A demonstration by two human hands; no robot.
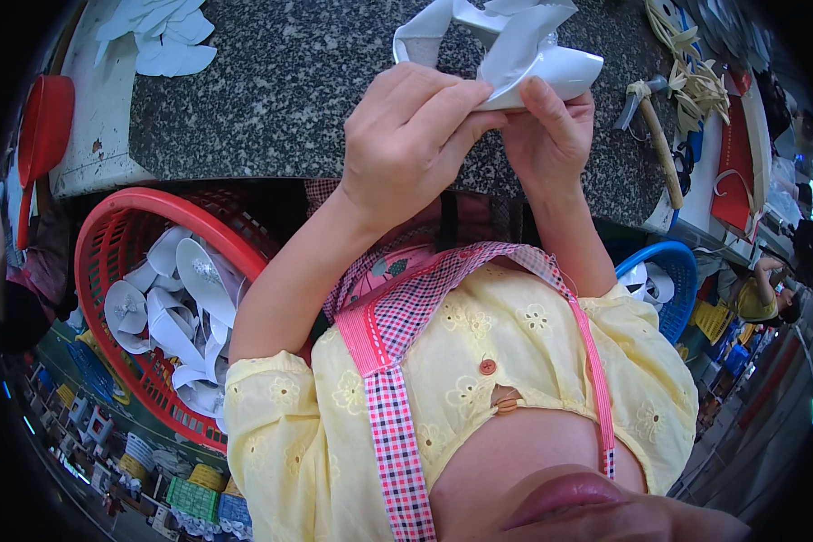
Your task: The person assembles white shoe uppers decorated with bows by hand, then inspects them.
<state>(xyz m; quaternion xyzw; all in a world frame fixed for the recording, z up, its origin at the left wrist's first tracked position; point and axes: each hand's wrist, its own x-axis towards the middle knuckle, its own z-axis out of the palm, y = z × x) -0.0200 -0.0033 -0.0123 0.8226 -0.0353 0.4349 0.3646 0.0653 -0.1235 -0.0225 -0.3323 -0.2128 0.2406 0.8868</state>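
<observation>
**A:** White sandal (551, 63), that's what I'm seeing both hands working on right now. It's sitting up over the speckled stone worktop (289, 81), held just above the near edge, with its white straps (515, 32) looping up from the sole.

**B:** How are the hands gripping it?

**A:** The left hand (406, 144) is pinching a strap end, thumb and fingers closed tight together on the white material. The right hand (546, 135) is clamping the same sandal from just beside it, thumb pressing up against the underside of the sole. The two hands are touching each other.

**B:** Anything else around the worktop?

**A:** Yeah. Below the worktop's left end I'm looking at a red basket (108, 244) holding a heap of white sandals (176, 307). Below its right end a blue basket (686, 271) is holding a few more white pieces. Lying on the worktop to the right of the hands there's a hammer (655, 126) with a wooden handle, and past it a bundle of pale straps (696, 81). At the worktop's far left corner some white cut pieces (163, 36) are piling up, and a red scoop-shaped thing (41, 126) is hanging off that side.

**B:** And the person?

**A:** Wearing a yellow top (479, 361) with a pink checked apron strap (393, 425) crossing it.
</observation>
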